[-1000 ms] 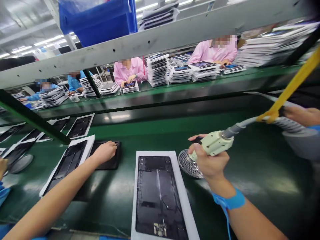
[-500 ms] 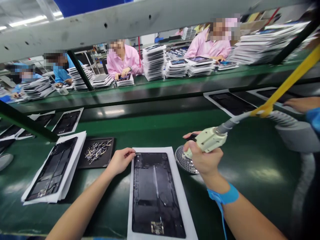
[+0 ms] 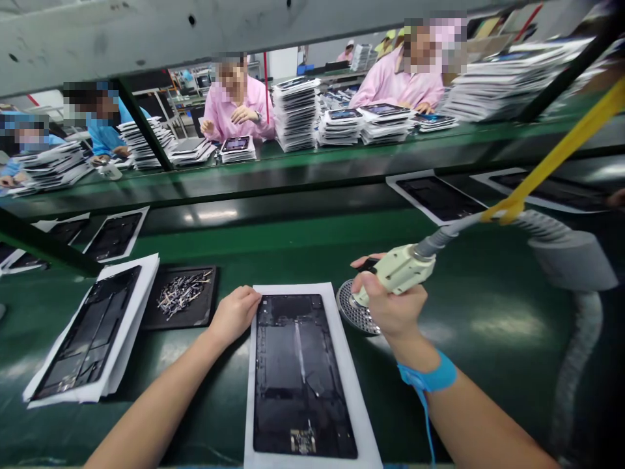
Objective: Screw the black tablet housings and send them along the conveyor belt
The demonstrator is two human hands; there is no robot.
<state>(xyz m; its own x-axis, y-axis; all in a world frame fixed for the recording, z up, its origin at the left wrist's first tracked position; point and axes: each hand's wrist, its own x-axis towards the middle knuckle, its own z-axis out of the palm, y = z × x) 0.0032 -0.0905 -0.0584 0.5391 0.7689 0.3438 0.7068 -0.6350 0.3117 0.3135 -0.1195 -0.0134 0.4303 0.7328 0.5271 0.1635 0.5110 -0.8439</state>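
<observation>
My right hand [image 3: 393,303] is wrapped round a pale electric screwdriver [image 3: 403,268]. Its lower end is hidden by my fingers, over a round metal plate full of small holes [image 3: 359,311]. My left hand [image 3: 238,314] is closed, fingertips pressed together at the upper left corner of a black tablet housing [image 3: 300,365]; anything between them is too small to make out. The housing lies face up on white paper [image 3: 364,430], with a thin cable down its middle and a small circuit board near its bottom edge. A blue band [image 3: 430,372] circles my right wrist.
Left of my hand, a black tray [image 3: 202,312] holds many small loose parts. Another housing [image 3: 90,335] lies on papers beside it. A yellow strap [image 3: 561,153] and grey hose [image 3: 581,365] hang at the right. Co-workers sit behind stacks across the bench.
The view has shifted slightly. My left fingers stay at the housing's corner, my right hand over the holed plate. Across the bench, a person in pink has lifted their hands from a tablet.
</observation>
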